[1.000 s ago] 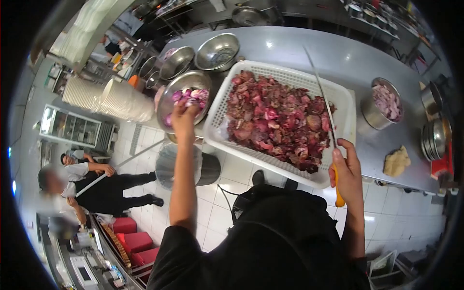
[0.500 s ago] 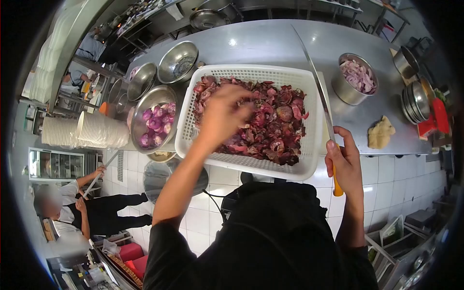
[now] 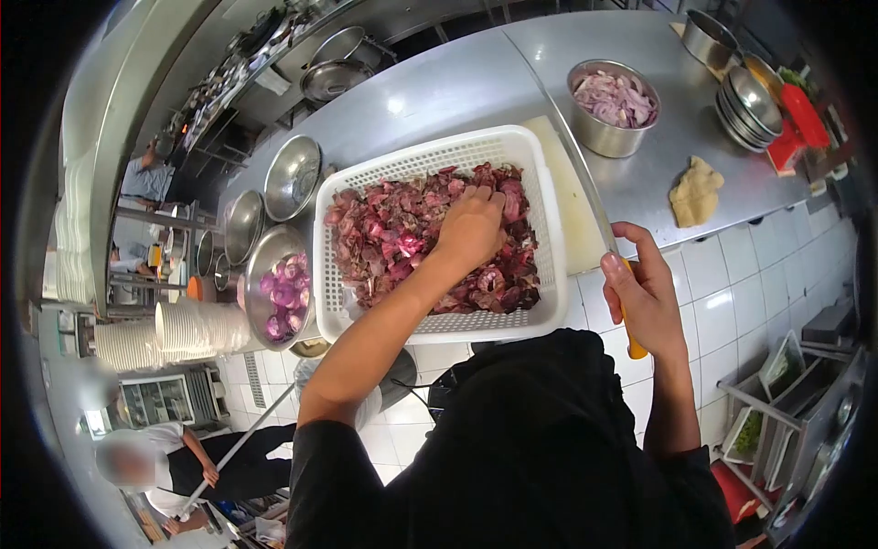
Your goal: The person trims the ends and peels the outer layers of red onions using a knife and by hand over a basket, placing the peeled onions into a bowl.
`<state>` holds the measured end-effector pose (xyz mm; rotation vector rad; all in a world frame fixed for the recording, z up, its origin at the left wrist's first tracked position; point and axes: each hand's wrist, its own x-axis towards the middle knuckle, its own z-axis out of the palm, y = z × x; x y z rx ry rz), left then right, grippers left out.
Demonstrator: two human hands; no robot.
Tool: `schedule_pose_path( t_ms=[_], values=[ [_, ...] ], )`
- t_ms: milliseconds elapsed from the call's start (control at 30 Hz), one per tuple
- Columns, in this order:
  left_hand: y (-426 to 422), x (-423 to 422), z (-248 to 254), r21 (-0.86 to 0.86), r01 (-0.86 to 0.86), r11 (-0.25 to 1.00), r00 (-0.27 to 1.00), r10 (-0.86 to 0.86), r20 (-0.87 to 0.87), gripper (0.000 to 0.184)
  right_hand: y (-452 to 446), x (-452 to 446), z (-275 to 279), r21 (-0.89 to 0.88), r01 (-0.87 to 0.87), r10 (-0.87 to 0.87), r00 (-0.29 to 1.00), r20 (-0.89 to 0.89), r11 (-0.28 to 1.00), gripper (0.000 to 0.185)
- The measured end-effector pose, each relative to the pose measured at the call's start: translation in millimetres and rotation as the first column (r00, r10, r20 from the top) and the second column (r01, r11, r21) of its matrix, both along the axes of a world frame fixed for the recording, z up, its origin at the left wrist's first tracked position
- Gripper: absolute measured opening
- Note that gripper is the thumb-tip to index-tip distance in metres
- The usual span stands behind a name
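A white perforated basket (image 3: 334, 316) full of dry red onion skins (image 3: 393, 215) stands in front of me on the steel table. My left hand (image 3: 473, 229) is in the skins near the basket's right side. Its fingers curl downward, and what is beneath them is hidden. At the right, my right hand (image 3: 647, 291) grips the yellow handle of a long knife (image 3: 590, 188), whose blade points up and away over the table. Under the blade, partly behind the basket, lies a pale cutting board (image 3: 572, 206). Peeled red onions (image 3: 286, 293) fill a steel bowl (image 3: 259, 334) left of the basket.
A steel pot (image 3: 615, 140) of sliced onions and a folded cloth (image 3: 697, 192) are on the table's right. Stacked steel bowls (image 3: 745, 110) stand farther right. More metal bowls (image 3: 293, 174) are at the left. A person (image 3: 174, 457) holds a pole at lower left.
My left hand has moved right and down into the onion skins. The view has turned, uncovering more of the cutting board. My right hand still holds the knife.
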<state>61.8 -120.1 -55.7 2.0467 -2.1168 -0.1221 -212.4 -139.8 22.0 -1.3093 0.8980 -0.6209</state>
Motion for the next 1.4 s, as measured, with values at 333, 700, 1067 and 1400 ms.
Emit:
schedule_pose_path(
  t_ms=[333, 700, 1067, 1400],
  values=[
    [30.9, -7.5, 35.1, -0.206, -0.192, 0.959, 0.961, 0.142, -0.237, 0.061, 0.8, -3.0, 2.4, -0.018, -0.039, 0.038, 0.999, -0.008, 0.999, 0.041],
    [102.9, 32.8, 45.5, 0.151, -0.501, 0.852, -0.239, 0.031, -0.971, 0.048, 7.9, 13.1, -2.3, -0.083, -0.275, 0.25, 0.941, -0.229, 0.958, 0.042],
    [107.9, 22.3, 45.1, 0.145, -0.498, 0.855, -0.331, -0.033, -0.943, 0.043, 23.5, 20.0, 13.1, -0.109, -0.546, 0.478, 0.799, -0.365, 0.831, 0.055],
    [102.2, 12.2, 45.3, 0.166, -0.585, 0.794, -0.292, -0.015, -0.956, 0.034, 25.8, 17.3, 10.1, -0.166, -0.557, 0.463, 0.793, -0.396, 0.814, 0.057]
  ],
)
